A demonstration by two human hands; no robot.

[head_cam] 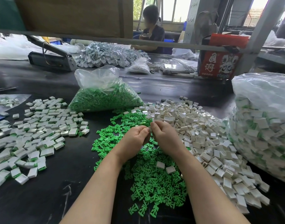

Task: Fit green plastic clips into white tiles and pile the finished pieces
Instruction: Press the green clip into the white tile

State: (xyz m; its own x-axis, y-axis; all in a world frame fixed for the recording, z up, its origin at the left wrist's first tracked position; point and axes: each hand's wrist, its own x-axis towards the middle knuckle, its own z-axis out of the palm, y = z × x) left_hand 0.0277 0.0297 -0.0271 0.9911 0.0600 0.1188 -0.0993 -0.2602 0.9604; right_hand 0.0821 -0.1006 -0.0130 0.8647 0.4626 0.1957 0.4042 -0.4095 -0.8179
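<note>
My left hand (137, 135) and my right hand (165, 136) meet fingertip to fingertip over a spread of loose green clips (154, 178). Both are closed around a small piece pinched between them; it is mostly hidden by the fingers, so I cannot tell tile from clip. Empty white tiles (208, 143) lie heaped to the right of my hands. Finished tiles with green showing (33, 135) are scattered in a wide pile on the left. Two white tiles (166, 167) rest on the green clips between my forearms.
A clear bag of green clips (104, 97) sits behind the hands. A big clear bag of finished pieces (264, 131) stands at the right edge. Farther back are a red carton (219, 65), a grey pile of parts (109, 54) and a seated person (152, 29). The table (66, 183) is black.
</note>
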